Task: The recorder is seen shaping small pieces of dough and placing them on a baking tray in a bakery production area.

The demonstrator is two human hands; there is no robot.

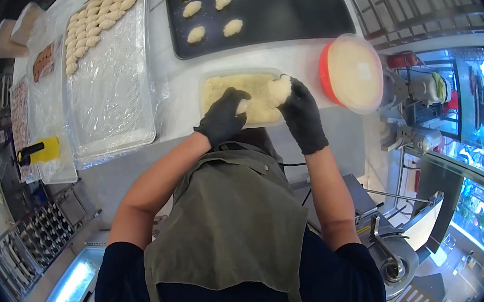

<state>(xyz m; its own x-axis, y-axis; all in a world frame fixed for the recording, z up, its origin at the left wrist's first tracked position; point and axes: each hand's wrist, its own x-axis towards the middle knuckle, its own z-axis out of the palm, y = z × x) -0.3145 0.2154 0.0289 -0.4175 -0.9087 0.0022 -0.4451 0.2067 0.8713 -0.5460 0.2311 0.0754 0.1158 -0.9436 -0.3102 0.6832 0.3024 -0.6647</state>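
Observation:
A shallow pale tub [202, 102] stands at the counter's front edge, with a layer of fine yellowish crumbs [226, 83] in it. Over its left side is my left hand [224, 116], black-gloved, its fingers curled round a small pale dough piece [243, 106] that shows only in part. At the tub's right end my right hand [303, 113], also gloved, pinches a crumb-covered dough piece [280, 88] between thumb and fingers. Beyond the tub lies a black baking tray [288, 7], with several rough-coated dough pieces [192, 9] in two rows at its left.
On the left, a plastic-lined tray [110, 100] carries rows of smooth dough pieces [92, 23] at its far end. A yellow scraper [48, 150] with a black handle lies near its front corner. To the right stands a red bowl [325, 71] with a pale round top.

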